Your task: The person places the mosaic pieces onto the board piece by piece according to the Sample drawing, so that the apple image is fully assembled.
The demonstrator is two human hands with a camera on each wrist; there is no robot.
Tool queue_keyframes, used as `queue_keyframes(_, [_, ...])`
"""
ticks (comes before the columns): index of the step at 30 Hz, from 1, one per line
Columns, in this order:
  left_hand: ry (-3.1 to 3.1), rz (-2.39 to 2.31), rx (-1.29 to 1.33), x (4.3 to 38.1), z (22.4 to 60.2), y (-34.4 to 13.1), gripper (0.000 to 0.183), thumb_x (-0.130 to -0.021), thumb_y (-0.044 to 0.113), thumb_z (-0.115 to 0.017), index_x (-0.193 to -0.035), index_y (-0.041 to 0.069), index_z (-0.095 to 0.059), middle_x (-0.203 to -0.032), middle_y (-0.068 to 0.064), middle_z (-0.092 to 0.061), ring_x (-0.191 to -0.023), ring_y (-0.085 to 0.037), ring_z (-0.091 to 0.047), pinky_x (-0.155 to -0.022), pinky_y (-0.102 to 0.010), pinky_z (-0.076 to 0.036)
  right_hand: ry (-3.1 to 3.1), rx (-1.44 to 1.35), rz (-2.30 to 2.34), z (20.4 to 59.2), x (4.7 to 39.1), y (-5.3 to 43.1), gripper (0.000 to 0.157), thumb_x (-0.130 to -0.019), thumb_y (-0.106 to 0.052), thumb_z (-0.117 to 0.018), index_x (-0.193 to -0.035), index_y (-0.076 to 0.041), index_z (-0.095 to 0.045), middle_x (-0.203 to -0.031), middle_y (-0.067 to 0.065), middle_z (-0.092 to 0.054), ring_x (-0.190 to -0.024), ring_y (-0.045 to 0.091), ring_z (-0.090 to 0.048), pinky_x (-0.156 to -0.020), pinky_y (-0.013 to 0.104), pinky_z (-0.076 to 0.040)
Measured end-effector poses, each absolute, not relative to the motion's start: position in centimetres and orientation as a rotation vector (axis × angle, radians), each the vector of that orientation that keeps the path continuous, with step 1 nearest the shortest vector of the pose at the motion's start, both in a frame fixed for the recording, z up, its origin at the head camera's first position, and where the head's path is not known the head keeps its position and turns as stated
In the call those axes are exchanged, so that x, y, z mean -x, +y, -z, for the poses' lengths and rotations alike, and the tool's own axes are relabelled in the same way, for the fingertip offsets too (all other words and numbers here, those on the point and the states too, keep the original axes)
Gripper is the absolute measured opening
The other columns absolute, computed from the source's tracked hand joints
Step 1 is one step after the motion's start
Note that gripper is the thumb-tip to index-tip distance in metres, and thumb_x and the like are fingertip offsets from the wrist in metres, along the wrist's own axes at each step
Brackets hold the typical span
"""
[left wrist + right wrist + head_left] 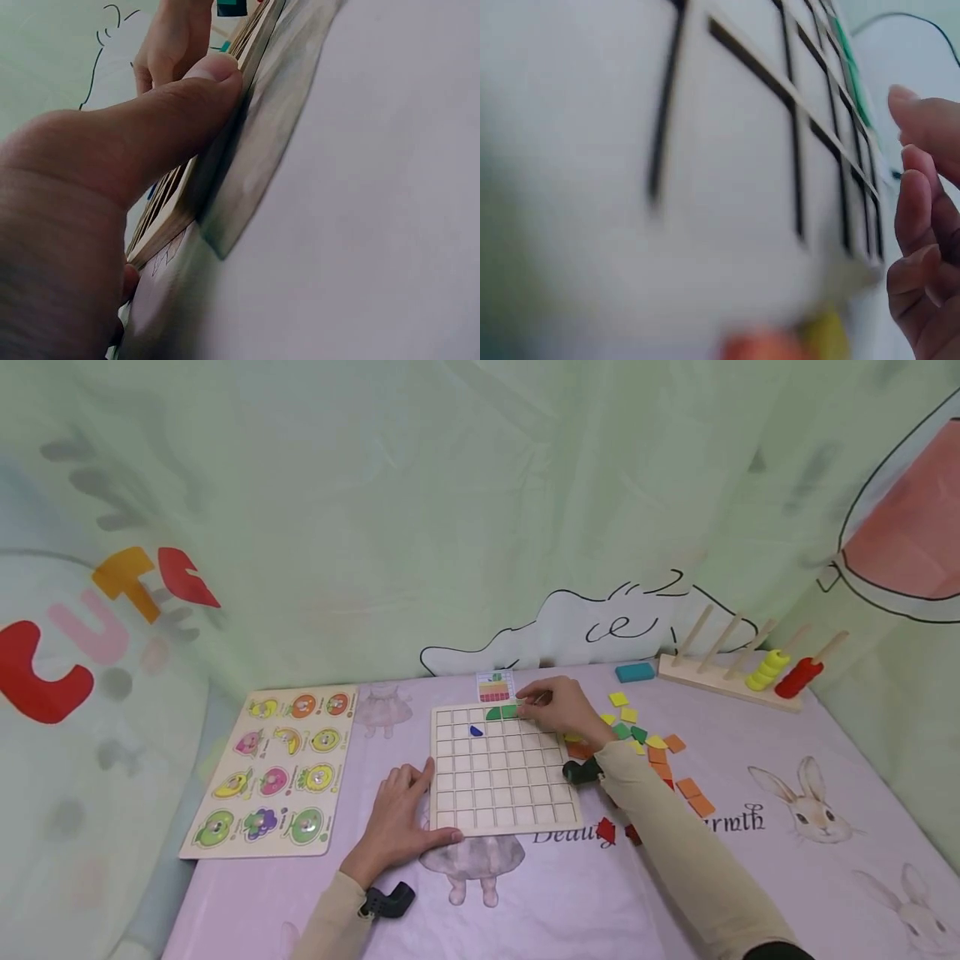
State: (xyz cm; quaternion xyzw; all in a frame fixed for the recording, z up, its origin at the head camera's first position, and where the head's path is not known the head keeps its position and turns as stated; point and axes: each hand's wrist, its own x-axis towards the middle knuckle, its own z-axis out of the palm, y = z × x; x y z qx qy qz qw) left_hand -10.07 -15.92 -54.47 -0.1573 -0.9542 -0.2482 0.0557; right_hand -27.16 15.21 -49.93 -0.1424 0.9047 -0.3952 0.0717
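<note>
"Nearest the camera, we log the right sleeve (pixel 690 860). Its hand?"

"Right hand (pixel 558 703) at the far edge of the board (pixel 502 777), thumb and forefinger drawn close together beside the green pieces (pixel 502 713). Whether they pinch anything, we cannot tell."

"And the left hand (pixel 397 810)?"

"Relaxed and spread: thumb against the board's near edge, fingers at its left edge."

"Board's position?"

"Flat on the table (pixel 570 902), between the fruit board (pixel 258 847) and the loose tiles (pixel 658 757). Green pieces (one with a rounded end, we note) occupy the top row; a blue piece (pixel 476 732) lies in the second."

"Beyond?"

"We record a card (pixel 495 687) just past the far edge; farther right, a teal block (pixel 635 672) and a peg rack (pixel 701 679) bearing yellow and red rings."
</note>
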Motion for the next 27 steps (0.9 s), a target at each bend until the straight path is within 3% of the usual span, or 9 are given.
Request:
queue_keyframes(6, [-2.885,0.77,0.491,10.2,54.5,-15.8,0.12,-0.071,0.071,-0.085,-0.16,0.002,-0.044,-0.106,0.0,-0.046,-0.093,-0.012,-0.033,-0.085,-0.032,-0.031,2.79,0.42,1.023,47.6,26.9,20.7,0.027,-0.098,-0.024,-0.077,-0.116,-0.004,-0.079,-0.101,0.012,-0.072,-0.091,0.027,-0.06,-0.078,0.033,-0.049])
queue_keyframes(14, [-2.9,0.773,0.467,10.0,54.5,-16.0,0.121,-0.07,0.071,-0.086,-0.161,0.003,-0.043,-0.108,0.001,-0.047,-0.094,-0.012,-0.035,-0.086,-0.033,-0.032,2.813,0.33,0.734,45.6,25.2,27.3,0.03,-0.093,-0.025,-0.082,-0.103,0.002,-0.075,-0.092,0.013,-0.07,-0.085,0.026,-0.061,-0.072,0.033,-0.053])
queue_keyframes(23, [-2.868,0.761,0.465,9.9,54.7,-16.1,0.119,-0.07,0.07,-0.087,-0.159,0.002,-0.047,-0.107,0.0,-0.048,-0.093,-0.011,-0.034,-0.084,-0.032,-0.032,2.726,0.103,0.621,46.3,23.4,29.4,0.042,-0.091,-0.03,-0.084,-0.111,0.004,-0.067,-0.101,0.02,-0.067,-0.096,0.034,-0.059,-0.077,0.04,-0.056])
queue_keyframes(27, [-2.868,0.757,0.469,9.9,54.6,-16.0,0.119,-0.07,0.07,-0.086,-0.159,0.002,-0.046,-0.108,0.0,-0.048,-0.093,-0.011,-0.034,-0.084,-0.033,-0.032,2.737,0.104,0.635,46.8,23.0,29.5,0.038,-0.092,-0.027,-0.082,-0.109,0.003,-0.067,-0.098,0.018,-0.066,-0.094,0.033,-0.058,-0.078,0.04,-0.055])
